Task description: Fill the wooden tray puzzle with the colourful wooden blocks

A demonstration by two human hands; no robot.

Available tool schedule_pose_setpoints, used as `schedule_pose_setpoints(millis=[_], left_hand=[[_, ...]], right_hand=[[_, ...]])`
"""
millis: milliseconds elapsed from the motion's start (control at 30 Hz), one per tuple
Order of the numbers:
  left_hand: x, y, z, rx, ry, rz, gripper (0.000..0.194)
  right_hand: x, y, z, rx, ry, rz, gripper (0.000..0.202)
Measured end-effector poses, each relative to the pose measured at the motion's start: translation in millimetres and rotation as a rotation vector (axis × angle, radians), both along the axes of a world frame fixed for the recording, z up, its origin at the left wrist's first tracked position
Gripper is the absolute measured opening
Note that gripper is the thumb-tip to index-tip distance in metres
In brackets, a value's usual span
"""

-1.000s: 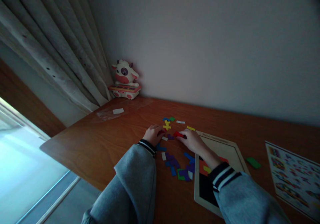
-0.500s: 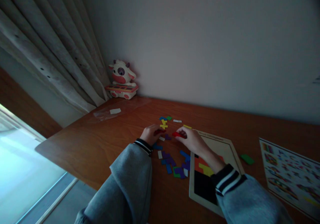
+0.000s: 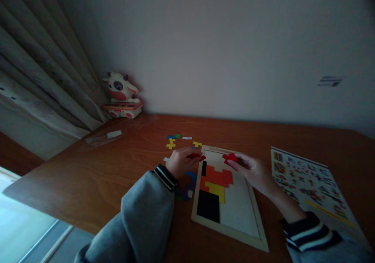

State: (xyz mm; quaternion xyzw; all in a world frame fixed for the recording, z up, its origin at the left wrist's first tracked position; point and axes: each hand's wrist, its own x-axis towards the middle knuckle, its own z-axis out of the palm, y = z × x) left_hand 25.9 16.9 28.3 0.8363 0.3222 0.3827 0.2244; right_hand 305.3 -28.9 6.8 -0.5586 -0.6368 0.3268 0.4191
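Observation:
A framed wooden puzzle board (image 3: 238,200) lies on the table, with black, orange and yellow pieces laid in its left part. My left hand (image 3: 183,161) pinches a dark red piece (image 3: 202,158) above the board's upper left edge. Over the upper right part of the board, my right hand (image 3: 253,171) is closed on red pieces (image 3: 230,159). Loose yellow pieces (image 3: 171,146) lie beyond my left hand. Blue and purple pieces (image 3: 191,176) rest beside the board, partly hidden by my left hand and sleeve.
A printed pattern sheet (image 3: 310,185) lies to the right of the board. At the back left of the wooden table (image 3: 125,153) stands a cow toy with a keyboard (image 3: 123,95). Clear plastic with a white label (image 3: 114,134) lies in front of it.
The view has turned to the right. Both hands have moved from over the loose pieces to above the board, still holding red pieces. The board's middle is now uncovered by the right arm.

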Motion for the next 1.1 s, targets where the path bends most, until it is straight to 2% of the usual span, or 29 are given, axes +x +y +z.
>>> schedule_pose_setpoints(millis=[100,167,300,400,567,700,933,1100], left_hand=[[30,-10,-4.4,-0.099,-0.043,-0.014,0.015],[38,-13,-11.5,-0.187,-0.118,-0.015,0.015],[38,-12,-27.0,-0.462,-0.298,-0.012,0.021],[34,-9,-33.2,-0.585,-0.31,-0.008,0.024],[33,-4,-35.3,-0.572,-0.241,0.03,0.021],[36,2,-35.9,-0.564,-0.254,0.065,0.022],[36,8,-35.4,-0.499,-0.261,0.043,0.024],[31,6,-35.8,-0.457,-0.213,0.04,0.023]], right_hand=[[6,-11,-2.5,-0.026,0.011,-0.011,0.037],[10,-16,-3.6,-0.057,0.026,-0.031,0.036],[16,-20,-9.4,-0.127,0.054,-0.049,0.037],[11,-20,-16.9,-0.137,0.047,-0.09,0.038],[-13,-20,-28.6,-0.056,0.031,-0.279,0.04],[-24,-8,-36.3,0.058,-0.051,-0.332,0.038],[-17,27,-42.8,0.2,-0.128,-0.272,0.034],[-7,20,-33.0,0.161,-0.097,-0.249,0.037]])
